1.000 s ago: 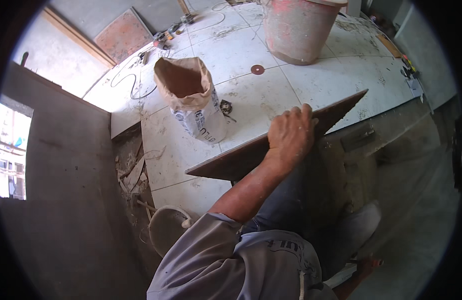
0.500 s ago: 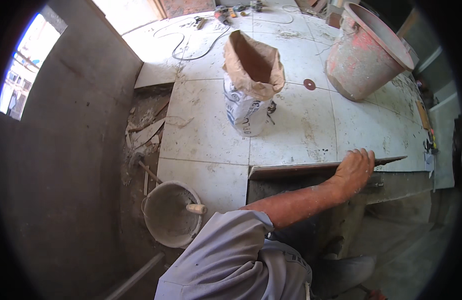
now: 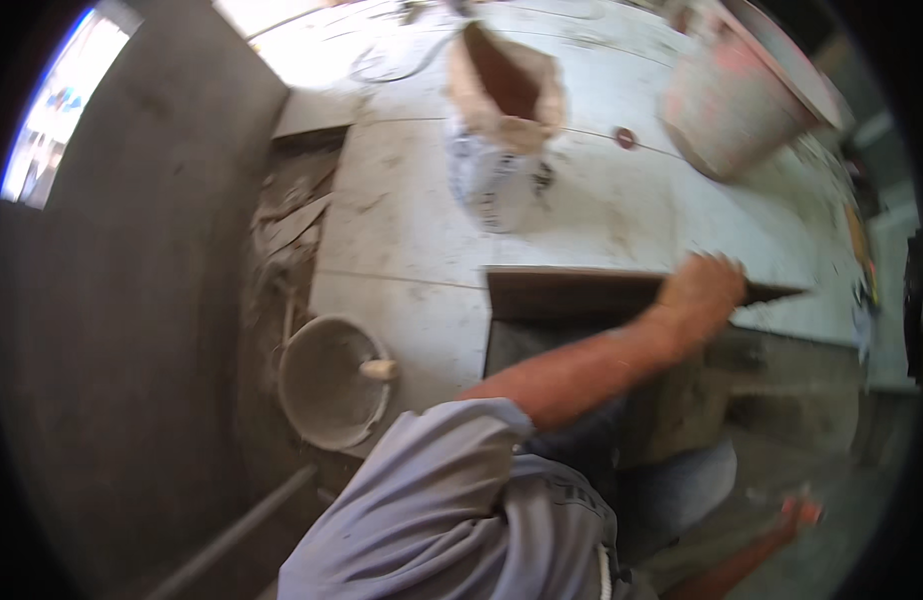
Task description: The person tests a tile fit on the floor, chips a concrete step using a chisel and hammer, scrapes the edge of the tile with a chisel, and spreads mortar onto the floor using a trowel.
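My left hand [image 3: 702,295] grips the top edge of a dark-faced tile [image 3: 572,292], which stands tilted along the edge of an uncovered patch [image 3: 762,355] in the white floor. My left forearm crosses above my legs from the lower middle. At the lower right my right hand [image 3: 797,512] is motion-blurred, closed around something I cannot make out. A paper sack [image 3: 497,170] of brown material, open at the top, stands beyond the tile. To the left of my arm sits a round mortar pan [image 3: 317,380] with a pale tool handle [image 3: 379,369] over its rim.
A pink-stained bucket [image 3: 732,115] stands at the upper right, near a small disc [image 3: 624,137]. A grey wall [image 3: 132,330] with a bright opening runs along the left, beside broken rubble [image 3: 287,215]. A cord [image 3: 392,75] lies farther back; tools [image 3: 862,280] line the right edge.
The tile has swung from a diagonal to nearly level across the view, along the uncovered patch. The view has shifted left. My right hand appears farther right than a second ago.
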`<action>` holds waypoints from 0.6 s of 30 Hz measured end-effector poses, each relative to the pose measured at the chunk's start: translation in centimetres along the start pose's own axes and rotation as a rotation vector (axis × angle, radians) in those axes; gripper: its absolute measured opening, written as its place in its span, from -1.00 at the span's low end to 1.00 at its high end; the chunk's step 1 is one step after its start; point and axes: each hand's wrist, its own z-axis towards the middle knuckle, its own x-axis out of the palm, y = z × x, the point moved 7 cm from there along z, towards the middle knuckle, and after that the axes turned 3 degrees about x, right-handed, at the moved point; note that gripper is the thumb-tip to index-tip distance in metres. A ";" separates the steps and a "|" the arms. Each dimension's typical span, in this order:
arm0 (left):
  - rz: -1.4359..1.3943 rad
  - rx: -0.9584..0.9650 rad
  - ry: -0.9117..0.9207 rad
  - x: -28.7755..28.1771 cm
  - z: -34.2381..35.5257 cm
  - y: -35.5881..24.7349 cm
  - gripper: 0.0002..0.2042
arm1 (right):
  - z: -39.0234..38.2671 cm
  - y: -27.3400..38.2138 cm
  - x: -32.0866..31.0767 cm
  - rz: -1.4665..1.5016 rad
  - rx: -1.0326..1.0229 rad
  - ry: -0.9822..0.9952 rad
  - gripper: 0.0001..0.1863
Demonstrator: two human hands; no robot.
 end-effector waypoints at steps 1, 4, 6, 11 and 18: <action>-0.083 0.012 -0.030 -0.2 0.2 0.1 -0.78 | 0.0 1.8 1.8 0.247 -0.042 0.044 -0.34; 0.000 -0.105 0.003 -0.1 0.5 0.3 -0.63 | -0.8 8.1 5.8 0.538 -0.134 -0.046 -0.40; 0.074 -0.114 -0.111 -1.5 0.7 -0.4 -0.68 | -1.5 12.1 9.0 0.741 -0.150 0.028 -0.69; 0.137 -0.157 -0.029 -2.1 1.3 -1.9 -0.68 | -3.2 17.1 16.5 0.988 0.080 0.382 -0.42; 0.274 -0.186 -0.043 -2.2 1.6 -3.3 -0.68 | -3.7 16.4 19.5 1.089 0.284 0.505 -0.28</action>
